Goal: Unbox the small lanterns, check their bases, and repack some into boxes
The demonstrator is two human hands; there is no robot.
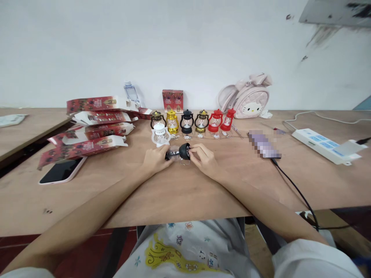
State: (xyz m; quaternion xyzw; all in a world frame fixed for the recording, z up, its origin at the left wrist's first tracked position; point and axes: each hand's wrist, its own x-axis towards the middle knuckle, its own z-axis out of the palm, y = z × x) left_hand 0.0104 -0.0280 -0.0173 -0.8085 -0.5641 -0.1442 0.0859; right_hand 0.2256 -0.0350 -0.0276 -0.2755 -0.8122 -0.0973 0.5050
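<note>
My left hand (156,159) is closed around one end of a small black toy lantern (183,151), which lies on its side with its clear globe showing. At the lantern's wide black base, the fingers of my right hand (205,159) pinch the underside; whether they hold a small part there is too small to tell. A thin outlined piece (184,162) shows on the table just below the lantern. Right behind my left hand stands a white lantern (160,135). Farther back is a row of several lanterns in bronze, gold (172,122), black (187,122) and red (215,121).
Opened red boxes (95,123) are piled at the left, beside a phone (62,170). Two upright red boxes (173,101), a clear bottle (131,92) and a pink bag (251,101) stand by the wall. At right are a second phone (263,144) on a cable and a power strip (321,144).
</note>
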